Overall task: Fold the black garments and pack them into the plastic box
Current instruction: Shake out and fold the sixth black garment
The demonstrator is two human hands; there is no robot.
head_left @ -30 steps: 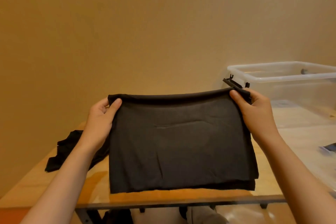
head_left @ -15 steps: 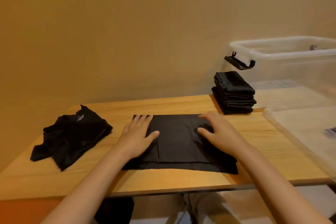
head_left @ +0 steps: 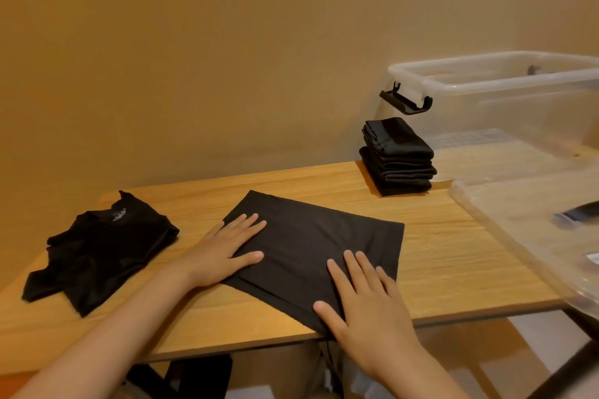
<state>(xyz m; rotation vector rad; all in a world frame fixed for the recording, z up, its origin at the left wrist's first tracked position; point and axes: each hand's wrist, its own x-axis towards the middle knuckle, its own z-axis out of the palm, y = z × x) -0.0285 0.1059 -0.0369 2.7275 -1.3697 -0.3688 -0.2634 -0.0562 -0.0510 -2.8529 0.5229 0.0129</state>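
A half-folded black garment point(head_left: 319, 241) lies flat on the wooden table point(head_left: 453, 253), turned at an angle. My left hand point(head_left: 223, 253) presses flat on its left edge with straight fingers. My right hand point(head_left: 363, 298) lies flat on its near corner at the table's front edge. A loose black T-shirt point(head_left: 100, 249) sits crumpled at the left. A stack of folded black garments point(head_left: 397, 157) stands at the back right, beside the clear plastic box point(head_left: 518, 100).
The box's clear lid point(head_left: 525, 236) lies at the right, overhanging the table edge. A black latch point(head_left: 406, 102) sticks out from the box's left end. A tan wall runs close behind the table.
The garment went from held up in the air to lying on the table. Since half a second ago it has turned clockwise, and my right hand slid to its near corner.
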